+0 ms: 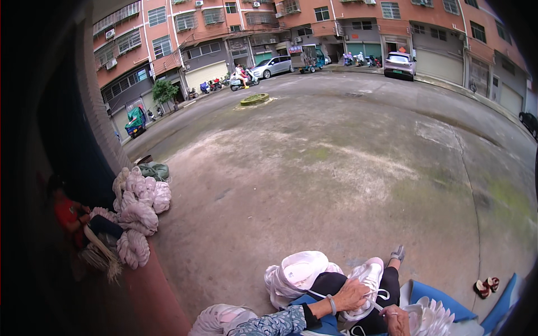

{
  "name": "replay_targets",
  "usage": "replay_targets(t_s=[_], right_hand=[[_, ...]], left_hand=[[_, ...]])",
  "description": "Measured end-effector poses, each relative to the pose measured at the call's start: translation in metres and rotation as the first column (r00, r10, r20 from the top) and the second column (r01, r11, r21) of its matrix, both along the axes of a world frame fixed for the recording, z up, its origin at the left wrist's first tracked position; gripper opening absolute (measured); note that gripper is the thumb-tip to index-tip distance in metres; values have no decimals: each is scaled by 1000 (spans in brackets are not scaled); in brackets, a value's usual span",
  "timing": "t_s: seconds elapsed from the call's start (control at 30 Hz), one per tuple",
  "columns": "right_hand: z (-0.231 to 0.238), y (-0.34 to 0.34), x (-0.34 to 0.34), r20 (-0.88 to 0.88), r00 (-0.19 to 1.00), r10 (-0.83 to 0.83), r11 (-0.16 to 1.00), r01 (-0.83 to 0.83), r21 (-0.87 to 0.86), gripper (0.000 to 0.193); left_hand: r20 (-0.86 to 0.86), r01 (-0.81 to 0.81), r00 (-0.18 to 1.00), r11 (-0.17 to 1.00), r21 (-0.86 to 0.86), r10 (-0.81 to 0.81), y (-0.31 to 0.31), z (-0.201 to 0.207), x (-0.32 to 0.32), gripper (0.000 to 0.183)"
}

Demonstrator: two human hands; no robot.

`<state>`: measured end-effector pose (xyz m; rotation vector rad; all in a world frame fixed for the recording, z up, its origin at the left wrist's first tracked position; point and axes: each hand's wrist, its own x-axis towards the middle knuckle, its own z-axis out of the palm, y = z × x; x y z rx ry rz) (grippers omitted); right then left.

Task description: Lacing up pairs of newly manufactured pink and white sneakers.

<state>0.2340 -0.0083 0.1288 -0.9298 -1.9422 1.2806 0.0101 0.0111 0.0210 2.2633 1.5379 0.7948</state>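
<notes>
A white shoe upper (367, 276) with a pale pink collar lies across my dark-trousered lap, its lace openings facing up. My left hand (351, 295), wearing a bracelet below a blue patterned sleeve, is closed on the near side of this upper. A white shoelace (382, 293) runs loose from it in a loop. Lower right, my right hand (395, 320) is closed in a pinch, with a length of white lace leading to its fingers. Beside it stands a cluster of white shoe uppers (430, 318). Left of my lap sits a bundle of white uppers (297, 274).
Another bundle (223, 319) lies at the lower left edge. Blue sheeting (437, 297) spreads around my seat; dark red sandals (485, 287) rest on the concrete. At left, a person in red (68, 215) sits by piled pinkish-white bundles (140, 210). Vehicles and a scooter rider stand farther off.
</notes>
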Motion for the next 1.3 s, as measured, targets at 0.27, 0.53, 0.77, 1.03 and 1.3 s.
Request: replay_targets(t_s=[0.27, 0.53, 0.77, 1.03, 1.3], right_hand=[[5, -1, 0, -7, 998, -69, 993, 69, 97, 33], [17, -6, 19, -74, 986, -149, 948, 121, -293, 32], [-12, 5, 41, -294, 935, -200, 921, 77, -382, 33], [4, 1, 24, -151, 987, -54, 982, 25, -189, 42], [36, -4, 22, -75, 997, -2, 992, -7, -124, 41]], left_hand=[[1, -63, 998, 997, 49, 63, -5, 0, -3, 17], [42, -69, 997, 996, 63, 66, -9, 3, -4, 18], [60, -84, 995, 992, 89, 78, -8, 2, -7, 22], [41, -20, 999, 1000, 19, 20, -8, 7, -5, 27], [79, -60, 995, 998, 23, 58, -3, -1, -4, 26]])
